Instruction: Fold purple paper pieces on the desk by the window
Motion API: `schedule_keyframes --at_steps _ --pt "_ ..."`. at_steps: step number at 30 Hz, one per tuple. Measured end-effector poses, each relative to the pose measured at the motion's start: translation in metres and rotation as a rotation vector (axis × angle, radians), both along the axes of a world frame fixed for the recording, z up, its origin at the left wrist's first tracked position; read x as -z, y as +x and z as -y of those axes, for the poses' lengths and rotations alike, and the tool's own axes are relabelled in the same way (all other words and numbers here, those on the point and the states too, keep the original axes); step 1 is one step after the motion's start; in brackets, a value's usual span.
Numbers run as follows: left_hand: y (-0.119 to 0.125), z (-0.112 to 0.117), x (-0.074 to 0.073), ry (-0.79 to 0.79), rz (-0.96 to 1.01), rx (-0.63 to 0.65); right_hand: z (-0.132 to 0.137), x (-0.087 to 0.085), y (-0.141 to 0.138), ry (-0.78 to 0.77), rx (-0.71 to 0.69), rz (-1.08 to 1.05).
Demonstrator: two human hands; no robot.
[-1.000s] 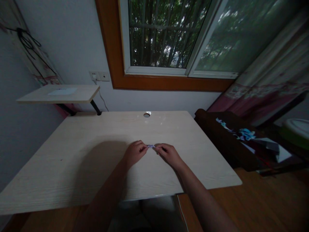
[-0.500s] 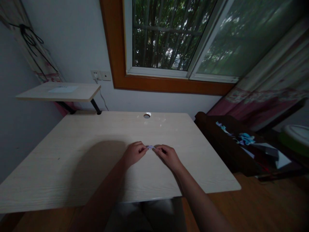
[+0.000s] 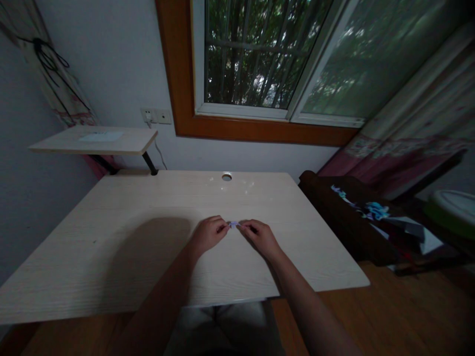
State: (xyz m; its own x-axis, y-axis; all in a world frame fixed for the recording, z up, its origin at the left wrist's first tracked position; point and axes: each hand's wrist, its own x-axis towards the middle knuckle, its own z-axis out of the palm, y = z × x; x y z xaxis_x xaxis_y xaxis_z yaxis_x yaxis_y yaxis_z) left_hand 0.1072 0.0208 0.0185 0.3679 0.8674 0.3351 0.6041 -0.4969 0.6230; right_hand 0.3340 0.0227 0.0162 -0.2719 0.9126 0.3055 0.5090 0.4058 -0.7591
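Note:
A tiny pale bluish piece [image 3: 233, 224], perhaps folded paper, is pinched between both hands over the middle of a light wooden desk [image 3: 129, 247]. My left hand [image 3: 208, 234] grips its left end with closed fingertips. My right hand [image 3: 259, 236] grips its right end the same way. Both hands rest low on the desk surface, knuckles facing each other. The piece is too small and dim to make out further.
A cable hole [image 3: 226, 176] sits near the desk's far edge. A raised side shelf [image 3: 96, 140] with a sheet on it stands at the back left. A dark chair or bench [image 3: 356, 217] with coloured papers is to the right. A window is ahead.
The hands have stayed at the same spot on the desk and drawn slightly closer together, so less of the small piece shows between them. The view shifted a little.

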Motion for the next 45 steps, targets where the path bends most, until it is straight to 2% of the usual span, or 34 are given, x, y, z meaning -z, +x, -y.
schedule_keyframes --at_steps 29,36,45 --pt "0.0026 -0.0058 0.0015 0.001 -0.015 -0.002 0.0004 -0.0036 0.0017 -0.015 -0.009 0.029" --pt "0.0037 -0.006 0.0004 0.015 -0.015 -0.013 0.0008 -0.0049 0.001 -0.039 0.004 -0.046" --pt "0.0034 -0.0085 0.0028 0.0 -0.046 -0.008 0.0021 -0.0092 0.0023 0.048 -0.048 -0.059"
